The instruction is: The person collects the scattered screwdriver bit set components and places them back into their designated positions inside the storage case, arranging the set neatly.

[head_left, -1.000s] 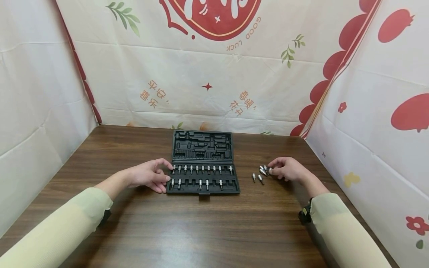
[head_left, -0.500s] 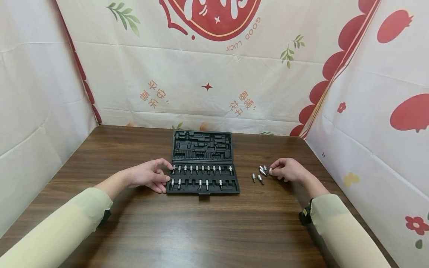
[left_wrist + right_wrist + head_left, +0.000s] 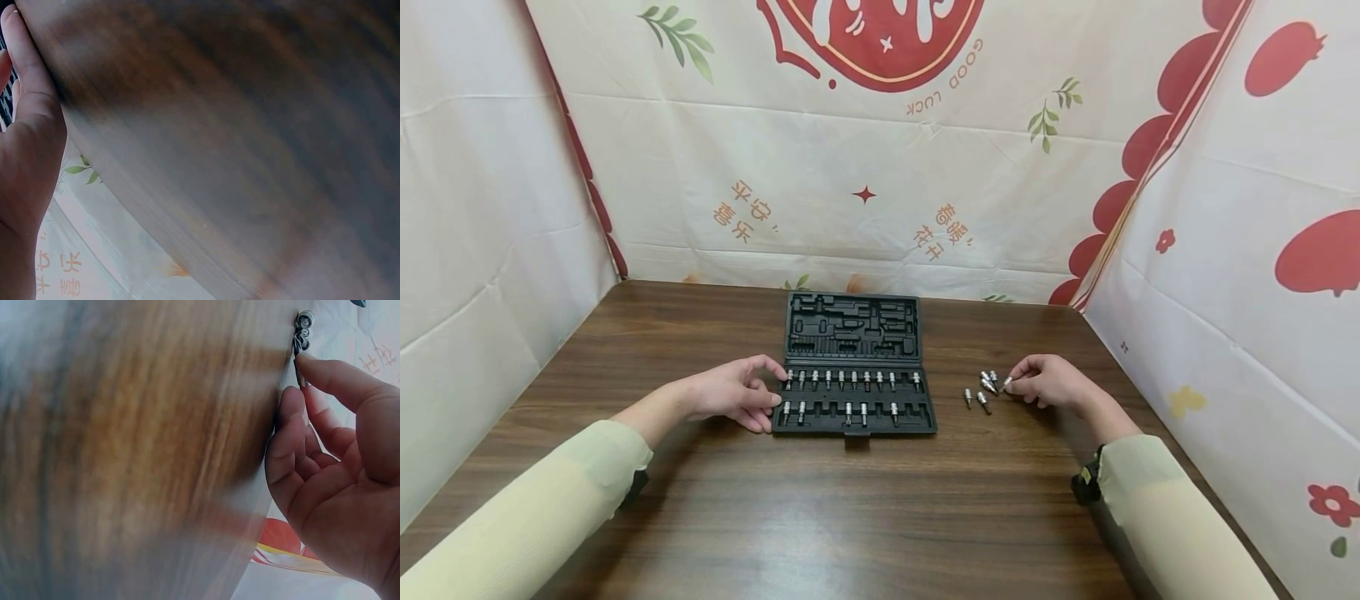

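On the table lies a black tool case (image 3: 856, 393), unfolded, with two rows of silver bit sockets in its near half. My left hand (image 3: 730, 394) rests at the case's left side, index fingertip and thumb touching the rim, spread apart. To the right, my right hand (image 3: 1047, 382) pinches a small bit socket (image 3: 1008, 383) between thumb and index finger; the right wrist view shows its dark shank (image 3: 300, 376) between the fingertips. Several loose bit sockets (image 3: 988, 382) lie just left of that hand, two of them (image 3: 983, 402) a little nearer the case.
The case's lid (image 3: 853, 327) stands folded back, with moulded recesses. A brown wood-grain table (image 3: 850, 517) carries everything. Printed white cloth (image 3: 865, 225) hangs behind it and along both sides.
The right hand has shifted slightly right, away from the loose pile, and the bit socket in its fingertips is now tilted. Left hand and case have stayed put.
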The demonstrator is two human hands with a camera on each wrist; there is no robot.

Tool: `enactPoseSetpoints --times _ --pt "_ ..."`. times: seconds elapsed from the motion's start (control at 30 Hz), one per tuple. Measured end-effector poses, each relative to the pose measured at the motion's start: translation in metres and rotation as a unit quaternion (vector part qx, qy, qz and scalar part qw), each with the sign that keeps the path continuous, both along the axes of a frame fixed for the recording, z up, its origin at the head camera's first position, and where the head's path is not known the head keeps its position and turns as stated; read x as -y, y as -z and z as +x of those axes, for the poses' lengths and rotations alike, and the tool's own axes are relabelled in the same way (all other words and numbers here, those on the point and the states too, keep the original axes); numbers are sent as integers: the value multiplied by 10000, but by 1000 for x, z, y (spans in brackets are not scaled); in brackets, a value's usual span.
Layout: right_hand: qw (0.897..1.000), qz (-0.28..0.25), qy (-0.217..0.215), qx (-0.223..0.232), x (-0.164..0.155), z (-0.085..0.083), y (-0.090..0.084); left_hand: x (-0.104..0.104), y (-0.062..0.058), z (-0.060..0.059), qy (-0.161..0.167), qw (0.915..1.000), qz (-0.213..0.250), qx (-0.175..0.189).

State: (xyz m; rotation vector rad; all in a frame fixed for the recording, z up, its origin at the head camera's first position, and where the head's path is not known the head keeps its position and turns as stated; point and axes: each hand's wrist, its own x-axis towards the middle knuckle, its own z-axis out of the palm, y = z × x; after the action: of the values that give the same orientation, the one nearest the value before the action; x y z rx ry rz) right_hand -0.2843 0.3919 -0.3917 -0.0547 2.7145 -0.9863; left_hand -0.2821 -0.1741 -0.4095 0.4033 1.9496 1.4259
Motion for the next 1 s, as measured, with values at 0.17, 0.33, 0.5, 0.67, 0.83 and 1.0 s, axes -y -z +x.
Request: enactPoseSetpoints --times 0.17,0.33,0.5,0.67,0.83,1.0 --pt "10000 -55 -45 16 -1 1 -1 0 -1 0 8 10000 -4 -3" --pt "10000 -5 37 55 1 -1 0 0 -1 0 17 10000 -5 3" --pt "9999 39 84 62 4 -1 -1 0 -1 0 20 10000 -4 -4" --pt "9999 -1 75 71 6 1 -3 0 -1 0 27 10000 -8 -11" --pt "9999 -45 85 108 7 2 -2 0 -2 0 13 10000 -30 -22" --pt "9997 -174 113 127 5 1 -1 0 -1 0 26 10000 -20 -15"
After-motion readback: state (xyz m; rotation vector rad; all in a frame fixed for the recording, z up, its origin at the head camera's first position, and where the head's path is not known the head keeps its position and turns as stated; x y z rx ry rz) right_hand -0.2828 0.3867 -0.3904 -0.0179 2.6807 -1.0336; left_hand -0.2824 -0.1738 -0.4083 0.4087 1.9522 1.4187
